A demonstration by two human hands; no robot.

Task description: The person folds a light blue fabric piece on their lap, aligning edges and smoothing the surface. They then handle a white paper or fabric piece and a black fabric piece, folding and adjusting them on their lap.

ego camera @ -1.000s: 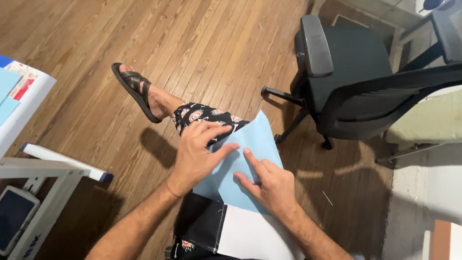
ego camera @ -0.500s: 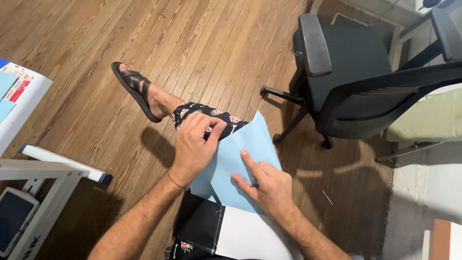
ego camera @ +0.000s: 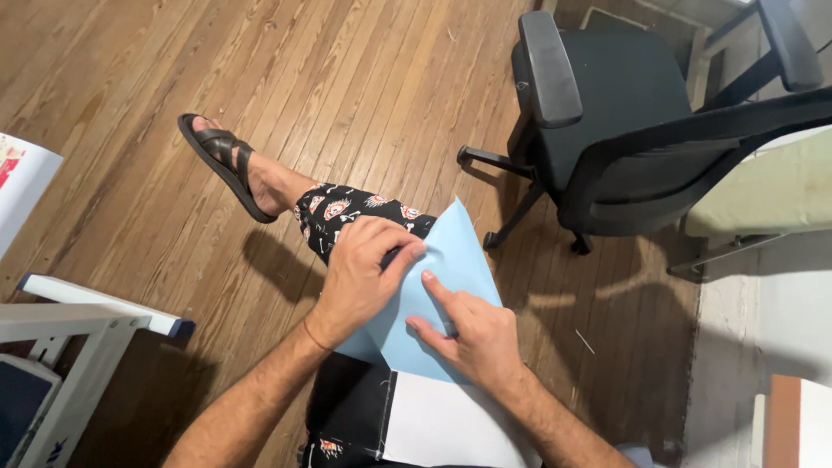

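Light blue paper sheet (ego camera: 442,290) lies on the person's raised knee/lap, one pointed corner sticking up twd the office chair, lower edge over a white sheet (ego camera: 446,425) further down the lap. The blue sheet looks folded, w/ a crease running under both hands.

Left hand (ego camera: 360,277) sits on the sheet's left edge, fingers curled together & thumb tucked, pinching/pressing the paper edge against the knee. Right hand (ego camera: 472,334) rests flat-ish on the sheet's lower right part, index finger stretched out & pressing along the paper, other fingers bent under; not clamped round anything, just pushing down.

Under the paper: leg in black patterned shorts (ego camera: 347,212), crossed over, foot in a black sandal (ego camera: 221,165) hanging above the wood floor (ego camera: 130,78).

Black office chair (ego camera: 624,130) stands near, upper right, wheeled base just beside the sheet's tip. White table frame (ego camera: 87,316) at the left edge, w/ a tablet-like device (ego camera: 17,403) at the bottom left corner. Pale rug or mat at the right edge.
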